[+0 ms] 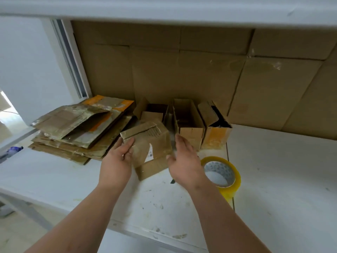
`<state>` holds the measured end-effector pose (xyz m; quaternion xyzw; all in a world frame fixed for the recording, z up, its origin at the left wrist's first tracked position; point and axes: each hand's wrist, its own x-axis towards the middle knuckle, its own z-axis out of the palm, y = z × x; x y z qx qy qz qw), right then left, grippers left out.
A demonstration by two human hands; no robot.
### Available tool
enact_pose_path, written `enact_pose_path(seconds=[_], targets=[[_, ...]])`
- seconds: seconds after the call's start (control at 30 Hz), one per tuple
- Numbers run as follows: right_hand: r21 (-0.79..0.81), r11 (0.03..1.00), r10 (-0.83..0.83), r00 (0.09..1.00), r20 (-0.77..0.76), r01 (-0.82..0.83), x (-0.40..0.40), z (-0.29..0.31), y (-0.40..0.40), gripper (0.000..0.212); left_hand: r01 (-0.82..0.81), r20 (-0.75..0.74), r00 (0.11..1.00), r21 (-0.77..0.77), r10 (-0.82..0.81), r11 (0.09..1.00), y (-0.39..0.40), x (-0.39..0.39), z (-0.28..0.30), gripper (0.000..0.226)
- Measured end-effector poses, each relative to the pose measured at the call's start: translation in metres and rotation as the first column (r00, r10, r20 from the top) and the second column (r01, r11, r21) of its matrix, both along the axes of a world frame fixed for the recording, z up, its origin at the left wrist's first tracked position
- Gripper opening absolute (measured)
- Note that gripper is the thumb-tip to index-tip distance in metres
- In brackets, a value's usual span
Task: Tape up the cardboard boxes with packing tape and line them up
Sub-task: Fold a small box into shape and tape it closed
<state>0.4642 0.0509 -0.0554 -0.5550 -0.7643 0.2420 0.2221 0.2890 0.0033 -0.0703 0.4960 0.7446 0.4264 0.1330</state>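
Note:
A small taped cardboard box (148, 146) with a white label stands on the white table (273, 179), slightly turned. My left hand (116, 161) touches its left side with straight fingers. Close to the box's right side is my right hand (184, 159), fingers relaxed and open; whether it touches I cannot tell. A roll of yellowish packing tape (221, 173) lies flat just right of my right hand. Behind the box, three cardboard boxes stand in a row: one (152, 111), another (188, 119) and a third (216, 125) with an orange patch.
A pile of flattened, taped cardboard boxes (80, 126) lies at the left of the table. Large cardboard cartons (200, 70) form a wall at the back. A white shelf (164, 8) hangs overhead. The table's left edge drops off near a blue object (13, 149).

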Motion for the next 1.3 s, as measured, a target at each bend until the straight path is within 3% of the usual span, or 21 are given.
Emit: enact_pose_path(seconds=[0.1, 0.23, 0.33, 0.43, 0.57, 0.8, 1.07, 1.2, 1.3], targets=[[-0.084, 0.996, 0.0, 0.999, -0.045, -0.004, -0.02, -0.005, 0.005, 0.079, 0.037, -0.014, 0.999, 0.013, -0.037, 0.999, -0.001, -0.01, 0.0, 0.037], [-0.135, 0.991, -0.037, 0.992, -0.119, 0.021, -0.034, -0.012, 0.011, 0.074, 0.038, 0.001, 0.999, 0.017, -0.038, 0.999, 0.001, -0.023, -0.004, 0.038], [-0.208, 0.977, -0.114, 0.947, -0.3, 0.051, -0.04, -0.014, 0.014, 0.064, 0.007, 0.188, 0.982, 0.027, -0.012, 1.0, 0.002, -0.026, -0.008, 0.052], [-0.281, 0.959, -0.159, 0.898, -0.411, 0.041, -0.043, -0.017, 0.014, 0.056, -0.021, 0.419, 0.908, 0.013, 0.014, 1.0, 0.005, -0.024, -0.011, 0.058], [-0.306, 0.952, -0.143, 0.875, -0.463, -0.006, -0.042, -0.014, 0.007, 0.059, -0.038, 0.521, 0.852, -0.051, 0.059, 0.998, 0.01, -0.019, -0.016, 0.052], [-0.268, 0.956, -0.07, 0.795, -0.603, -0.12, -0.03, -0.005, 0.004, 0.067, -0.103, 0.526, 0.848, 0.057, 0.058, 0.993, 0.013, -0.012, 0.006, 0.051], [-0.061, 0.997, -0.016, 0.715, -0.699, -0.038, -0.005, 0.02, -0.003, 0.054, -0.211, 0.437, 0.896, 0.255, 0.082, 0.944, 0.006, 0.011, 0.057, 0.029], [-0.058, 0.998, -0.034, 0.632, -0.775, -0.018, 0.026, 0.023, 0.0, 0.056, -0.005, 0.451, 0.889, 0.186, -0.081, 0.982, 0.005, 0.023, 0.077, 0.027], [-0.135, 0.991, -0.125, 0.503, -0.855, 0.015, 0.054, 0.024, 0.006, 0.048, 0.221, 0.537, 0.797, 0.166, -0.276, 0.961, 0.004, 0.035, 0.095, 0.028]])
